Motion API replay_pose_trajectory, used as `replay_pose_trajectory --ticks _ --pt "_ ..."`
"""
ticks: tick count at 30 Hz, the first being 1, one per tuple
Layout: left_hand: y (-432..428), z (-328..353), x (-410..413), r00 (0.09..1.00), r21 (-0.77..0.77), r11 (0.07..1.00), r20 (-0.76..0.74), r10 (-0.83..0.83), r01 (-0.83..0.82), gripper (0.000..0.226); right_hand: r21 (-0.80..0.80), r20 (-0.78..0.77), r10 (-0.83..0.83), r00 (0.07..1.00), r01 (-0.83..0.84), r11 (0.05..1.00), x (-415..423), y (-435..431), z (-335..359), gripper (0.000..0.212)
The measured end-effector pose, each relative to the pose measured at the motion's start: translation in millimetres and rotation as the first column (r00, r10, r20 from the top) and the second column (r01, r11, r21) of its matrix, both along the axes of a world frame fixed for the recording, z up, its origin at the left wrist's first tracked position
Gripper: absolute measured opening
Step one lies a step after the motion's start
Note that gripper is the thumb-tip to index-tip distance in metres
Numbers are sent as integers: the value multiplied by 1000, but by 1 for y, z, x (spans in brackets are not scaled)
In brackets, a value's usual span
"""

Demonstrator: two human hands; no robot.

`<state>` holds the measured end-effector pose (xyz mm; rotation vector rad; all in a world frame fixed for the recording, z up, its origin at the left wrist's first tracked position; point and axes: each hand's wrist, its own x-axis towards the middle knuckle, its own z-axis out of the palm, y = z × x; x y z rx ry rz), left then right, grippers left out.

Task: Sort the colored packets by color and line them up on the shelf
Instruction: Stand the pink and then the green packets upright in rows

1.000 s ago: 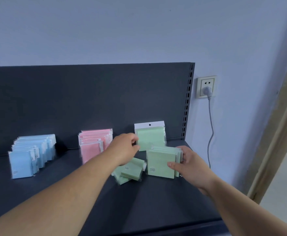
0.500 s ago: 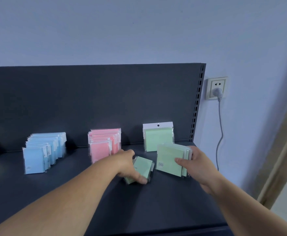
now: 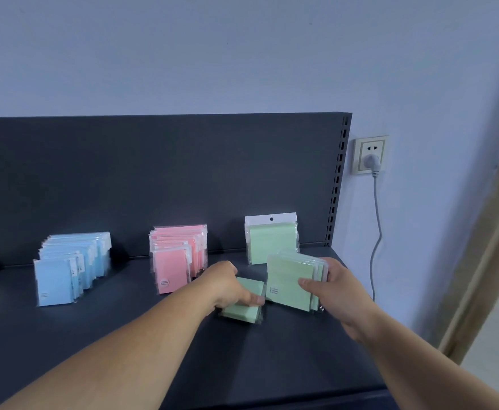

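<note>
The left hand grips flat green packets, the right hand holds a green stack; smooth plastic could slip.

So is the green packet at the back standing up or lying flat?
Standing up. The back green packet rests on its bottom edge against the back panel, white hang tab on top.

The small print on the green packets and blue packets is illegible.
</note>
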<state>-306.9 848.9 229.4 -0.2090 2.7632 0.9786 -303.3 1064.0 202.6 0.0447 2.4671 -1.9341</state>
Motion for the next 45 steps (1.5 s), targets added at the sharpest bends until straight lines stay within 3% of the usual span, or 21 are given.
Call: replay_pose_trajectory --ticks 4,9,14,19,21,24,27,34,38,41,43,45 --pt "6 2 4 999 -40 998 -31 -42 41 96 -7 9 -23 1000 23 1000 2 0 1 31" --pt "4 7 4 998 -13 999 44 -47 48 104 -55 -26 -147 989 146 988 6 2 2 23" --pt "4 9 8 998 -18 999 58 -37 38 79 -23 -30 -153 988 152 988 8 1 1 23" --pt "19 7 19 989 -54 993 -99 -108 103 73 -28 -67 -229 971 227 973 12 1 -1 22" --pt "26 2 23 974 31 992 -193 -118 126 70 -35 -82 -261 962 259 965 12 2 -1 18" --pt "29 -6 27 949 216 960 -297 -108 177 66 -85 -40 -127 991 124 989 10 1 -3 15" --pt "32 -11 26 935 272 945 -344 -82 183 71 -179 4 46 999 -45 983 11 -6 -4 26" --pt "30 -21 17 959 358 912 -262 -109 201 81 -110 -37 230 972 -233 966 12 -9 2 50" --pt "37 -15 18 947 446 874 -318 -47 193 101 -108 -93 246 965 -256 961 6 -10 11 40" --pt "35 -14 19 954 462 875 -298 -2 146 127 -19 -74 224 972 -226 974 2 -10 11 50" --pt "31 -16 19 949 432 889 -314 -10 152 123 18 -53 204 978 -203 979 2 -10 8 56" --pt "29 -23 13 945 390 903 -323 -46 177 102 25 -40 201 979 -200 979 2 -11 6 63"
